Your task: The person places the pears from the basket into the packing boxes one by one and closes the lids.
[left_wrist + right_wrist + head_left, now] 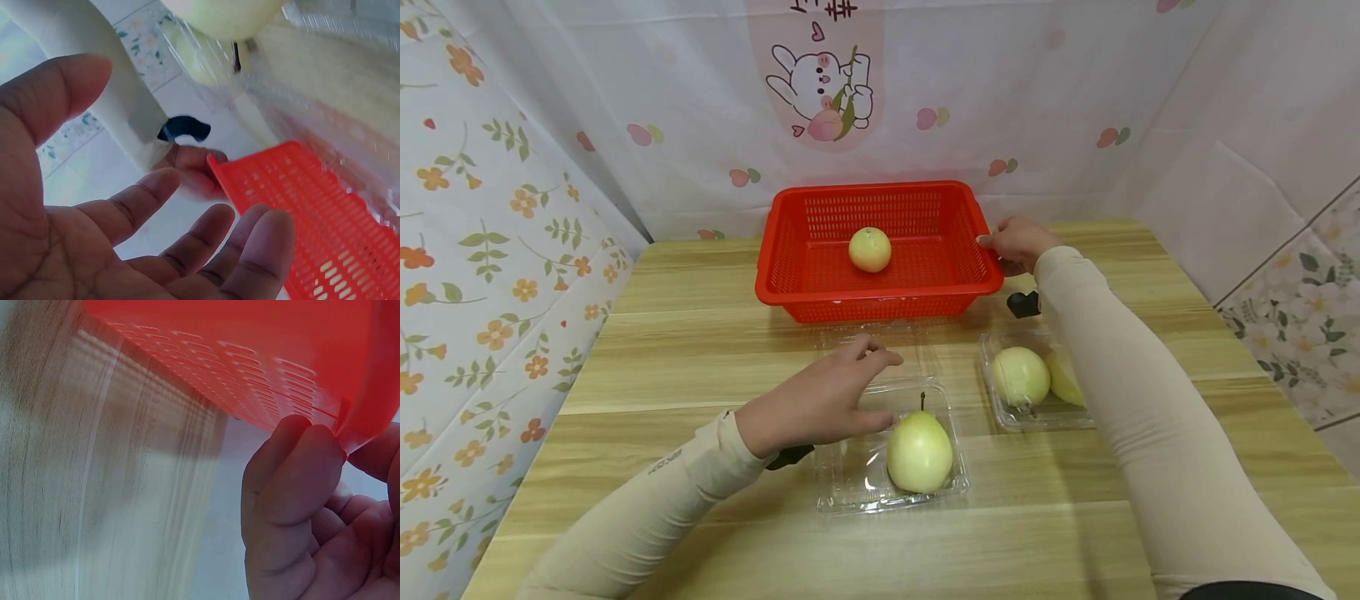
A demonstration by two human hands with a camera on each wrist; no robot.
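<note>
My right hand (1018, 243) grips the right rim of a red plastic basket (880, 297), thumb on one side of the edge and curled fingers (294, 487) on the other. Inside the basket sits one pale yellow round fruit (870, 250), perhaps a pear. Closer to me, my left hand (820, 408) hovers over a clear plastic clamshell box (850, 502) whose lid lies folded back. Its fingers are spread and loosely bent, holding nothing. A yellow-green pear (920, 452) with a dark stem rests in the right part of that box, beside my left thumb.
Right of the clamshell, a second clear box (1011, 422) holds pears (1021, 375), partly hidden under my right forearm. Everything stands on a wood-grain table (700, 333). Printed cloth (692, 100) hangs behind the basket and along the left side.
</note>
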